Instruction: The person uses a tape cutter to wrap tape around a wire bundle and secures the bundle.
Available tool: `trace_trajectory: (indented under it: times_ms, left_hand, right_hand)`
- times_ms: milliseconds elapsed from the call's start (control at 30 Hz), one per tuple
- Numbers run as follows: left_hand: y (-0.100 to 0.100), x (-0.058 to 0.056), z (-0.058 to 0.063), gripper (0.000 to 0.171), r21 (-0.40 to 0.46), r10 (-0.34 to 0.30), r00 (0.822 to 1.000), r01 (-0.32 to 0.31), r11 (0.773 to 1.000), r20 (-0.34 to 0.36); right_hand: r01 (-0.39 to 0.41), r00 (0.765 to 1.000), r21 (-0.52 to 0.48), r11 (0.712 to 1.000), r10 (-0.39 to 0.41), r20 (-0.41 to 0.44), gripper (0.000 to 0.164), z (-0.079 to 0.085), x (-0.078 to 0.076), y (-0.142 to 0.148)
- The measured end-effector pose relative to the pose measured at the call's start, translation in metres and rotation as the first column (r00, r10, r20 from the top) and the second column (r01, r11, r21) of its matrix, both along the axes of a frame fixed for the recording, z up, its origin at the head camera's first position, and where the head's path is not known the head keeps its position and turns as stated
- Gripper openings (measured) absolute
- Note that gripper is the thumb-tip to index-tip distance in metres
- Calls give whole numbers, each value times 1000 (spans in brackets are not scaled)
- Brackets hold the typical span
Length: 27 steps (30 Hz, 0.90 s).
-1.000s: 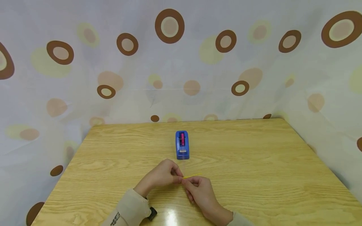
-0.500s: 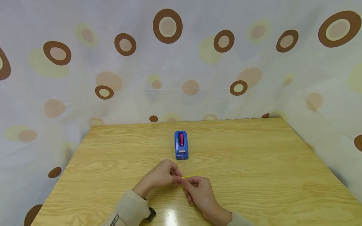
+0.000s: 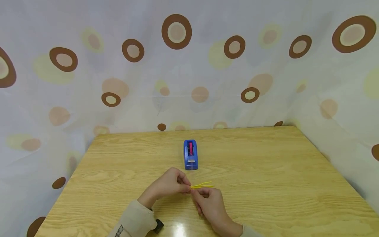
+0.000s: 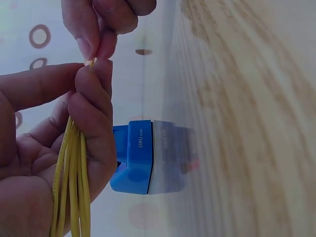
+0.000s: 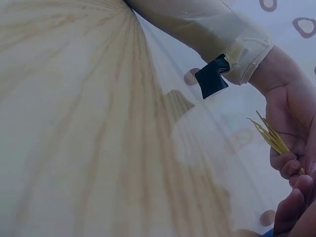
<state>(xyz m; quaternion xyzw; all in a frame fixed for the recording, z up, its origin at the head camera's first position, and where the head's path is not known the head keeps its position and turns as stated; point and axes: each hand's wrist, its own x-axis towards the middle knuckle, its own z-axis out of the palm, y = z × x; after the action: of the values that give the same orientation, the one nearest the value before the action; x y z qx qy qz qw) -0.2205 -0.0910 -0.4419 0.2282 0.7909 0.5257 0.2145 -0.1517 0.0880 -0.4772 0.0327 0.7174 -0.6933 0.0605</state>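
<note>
Several slender yellow flexible strands were gripped in the left hand and pinched by the adjoining right hand, farther from the far edge of the light wood-grain table than the blue plastic tape dispenser.

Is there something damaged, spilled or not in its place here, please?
Nothing stands out: the blue tape dispenser sits upright on the table, and the left hand holds the yellow strands in a bundle.

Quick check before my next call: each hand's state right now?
Left hand: closed, holding the yellow strands.
Right hand: closed, pinching their tip.
</note>
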Motion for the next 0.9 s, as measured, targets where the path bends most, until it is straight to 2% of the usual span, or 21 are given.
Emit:
trace_trajectory:
  times_ms: [233, 600, 900]
  left_hand:
    - [0, 2, 2, 4, 8, 9, 1000, -10, 1000, 16]
    - [3, 3, 5, 8, -41, 38, 997, -41, 998, -61]
    - [6, 2, 4, 9, -59, 44, 996, -48, 997, -73]
  right_hand:
    - [-1, 1000, 14, 1000, 1, 12, 28, -2, -2, 0]
    - [-6, 1000, 8, 1000, 6, 22, 30, -2, -4, 1]
    - [7, 1000, 5, 1000, -7, 30, 29, 0, -3, 1]
